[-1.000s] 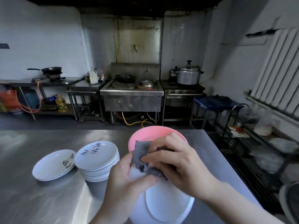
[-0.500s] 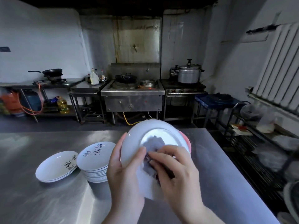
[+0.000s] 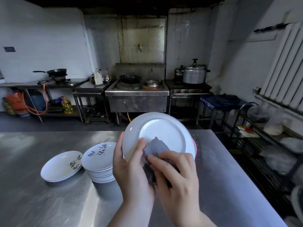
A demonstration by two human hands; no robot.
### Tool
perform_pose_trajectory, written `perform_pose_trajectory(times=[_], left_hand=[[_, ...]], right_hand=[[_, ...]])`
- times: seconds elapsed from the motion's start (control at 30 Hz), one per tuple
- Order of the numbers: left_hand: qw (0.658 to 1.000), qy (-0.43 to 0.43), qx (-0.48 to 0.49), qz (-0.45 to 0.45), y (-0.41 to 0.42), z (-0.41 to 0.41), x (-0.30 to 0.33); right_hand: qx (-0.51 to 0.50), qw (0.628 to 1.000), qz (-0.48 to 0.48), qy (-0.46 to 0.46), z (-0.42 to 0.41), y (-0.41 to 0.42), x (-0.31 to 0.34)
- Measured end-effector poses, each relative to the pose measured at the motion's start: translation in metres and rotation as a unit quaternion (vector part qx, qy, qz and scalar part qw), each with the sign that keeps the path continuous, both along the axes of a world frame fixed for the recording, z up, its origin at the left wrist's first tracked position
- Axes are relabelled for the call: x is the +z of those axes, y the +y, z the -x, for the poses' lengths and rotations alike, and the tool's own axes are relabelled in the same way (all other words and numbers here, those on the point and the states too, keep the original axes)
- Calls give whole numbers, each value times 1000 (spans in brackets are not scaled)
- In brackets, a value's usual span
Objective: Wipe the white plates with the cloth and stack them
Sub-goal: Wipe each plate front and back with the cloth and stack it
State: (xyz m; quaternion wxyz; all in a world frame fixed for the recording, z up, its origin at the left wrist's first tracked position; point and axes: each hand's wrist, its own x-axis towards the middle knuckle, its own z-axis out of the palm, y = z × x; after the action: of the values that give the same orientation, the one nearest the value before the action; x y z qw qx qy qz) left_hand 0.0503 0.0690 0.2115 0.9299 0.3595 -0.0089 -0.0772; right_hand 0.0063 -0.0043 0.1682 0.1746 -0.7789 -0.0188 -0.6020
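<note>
A person is holding a round white ceramic plate (image 3: 161,133) up on edge above a brushed stainless-steel counter (image 3: 229,185), tilting its underside and foot ring toward the camera, apparently so that the base can be wiped. The left hand (image 3: 131,167) is gripping the plate's lower-left rim, thumb over the back, steadying it. The right hand (image 3: 177,176) is bunching a crumpled grey cloth (image 3: 155,147) and pressing it to the plate's lower part. Being round, the plate has no long axis; its face is pointing away and slightly upward. A sliver of pink (image 3: 194,145) is showing behind its right rim. To the left, a tall stack of white inscribed plates (image 3: 100,163) is sitting just beside a lower pile of similar plates (image 3: 61,167), probably awaiting this plate.
</note>
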Motion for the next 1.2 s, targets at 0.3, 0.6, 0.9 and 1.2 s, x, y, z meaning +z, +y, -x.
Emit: perform_pose_trajectory(times=[0.3, 0.6, 0.9, 1.2], left_hand=[[998, -11, -59, -3, 12, -19, -16], [972, -173, -110, -110, 31, -15, -21], [917, -327, -126, -192, 39, -11, -9], [955, -224, -108, -164, 40, -15, -12]], right_hand=[[-54, 993, -42, -92, 13, -32, -19], [-12, 980, -197, 27, 4, -56, 30], [62, 995, -45, 69, -9, -50, 66], [104, 987, -98, 77, -6, -59, 52]])
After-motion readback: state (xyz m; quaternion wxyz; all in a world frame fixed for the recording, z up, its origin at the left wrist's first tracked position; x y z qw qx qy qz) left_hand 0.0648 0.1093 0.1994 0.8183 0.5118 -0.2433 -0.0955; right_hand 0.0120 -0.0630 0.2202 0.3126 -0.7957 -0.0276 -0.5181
